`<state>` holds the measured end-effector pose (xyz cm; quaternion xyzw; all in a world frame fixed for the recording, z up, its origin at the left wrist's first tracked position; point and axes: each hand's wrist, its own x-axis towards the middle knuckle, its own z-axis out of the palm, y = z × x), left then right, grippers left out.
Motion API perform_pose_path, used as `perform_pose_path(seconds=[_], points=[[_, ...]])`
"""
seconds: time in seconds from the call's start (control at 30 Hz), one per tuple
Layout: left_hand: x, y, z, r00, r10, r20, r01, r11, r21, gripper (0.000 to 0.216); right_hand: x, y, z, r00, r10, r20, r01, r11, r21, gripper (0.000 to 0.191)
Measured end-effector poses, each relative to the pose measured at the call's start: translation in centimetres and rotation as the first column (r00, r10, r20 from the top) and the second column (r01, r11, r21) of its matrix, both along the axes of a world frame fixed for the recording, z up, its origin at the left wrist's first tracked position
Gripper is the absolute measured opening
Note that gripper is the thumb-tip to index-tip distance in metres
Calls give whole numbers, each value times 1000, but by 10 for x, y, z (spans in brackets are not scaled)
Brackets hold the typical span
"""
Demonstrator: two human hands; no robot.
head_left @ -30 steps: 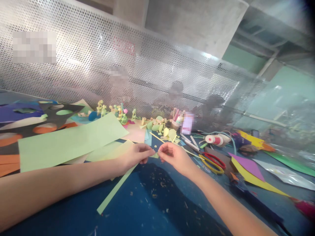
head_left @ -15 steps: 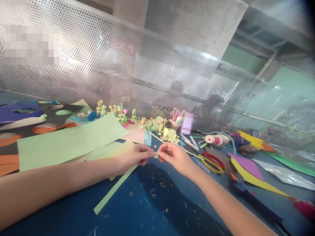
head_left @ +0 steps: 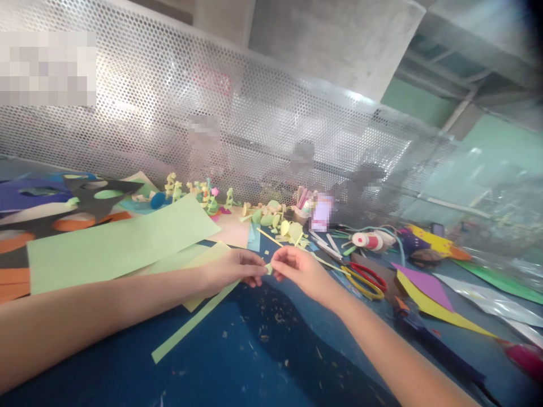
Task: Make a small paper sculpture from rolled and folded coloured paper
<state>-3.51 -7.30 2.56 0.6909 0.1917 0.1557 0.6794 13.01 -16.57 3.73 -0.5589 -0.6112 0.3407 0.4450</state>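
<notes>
My left hand (head_left: 235,267) is closed in a pinch on a light green paper strip (head_left: 193,325). The strip's long end slants down to the left from under that hand, over the blue tabletop. At the fingertips a small folded bit of pale green paper (head_left: 268,269) shows between the two hands. My right hand (head_left: 299,268) pinches at this bit from the other side, thumb and fingers curled together. How the paper is folded there is partly hidden by the fingers.
Left lies a large light green paper sheet (head_left: 123,240). Small paper figures (head_left: 212,202) and pale green paper pieces (head_left: 292,229) stand behind. Scissors (head_left: 367,282), a thread spool (head_left: 367,241), a dark blue glue gun (head_left: 436,350) and coloured sheets (head_left: 428,294) lie right.
The strip's free end has swung slightly left and up. The small folded bit shows a little more between my fingertips. Both hands stay nearly in place.
</notes>
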Motion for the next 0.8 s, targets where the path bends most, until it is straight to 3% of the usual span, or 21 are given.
perform_pose_path(seconds=[0.23, 0.47, 0.6, 0.8], points=[[0, -1, -5, 1000, -7, -27, 11, 989, 147, 27, 2, 2, -6, 1000, 4, -20, -5, 999, -36, 21], [-3, -6, -1, 996, 49, -77, -41, 993, 109, 42, 3, 3, -8, 1000, 10, 8, -10, 1000, -22, 20], [-3, -5, -3, 997, 24, -72, -10, 981, 195, 41, 2, 3, -8, 1000, 9, 8, -9, 1000, -17, 19], [-3, -4, -2, 999, -8, -51, 16, 990, 141, 39, 2, 4, -8, 1000, -16, -5, 16, 1000, 10, 20]])
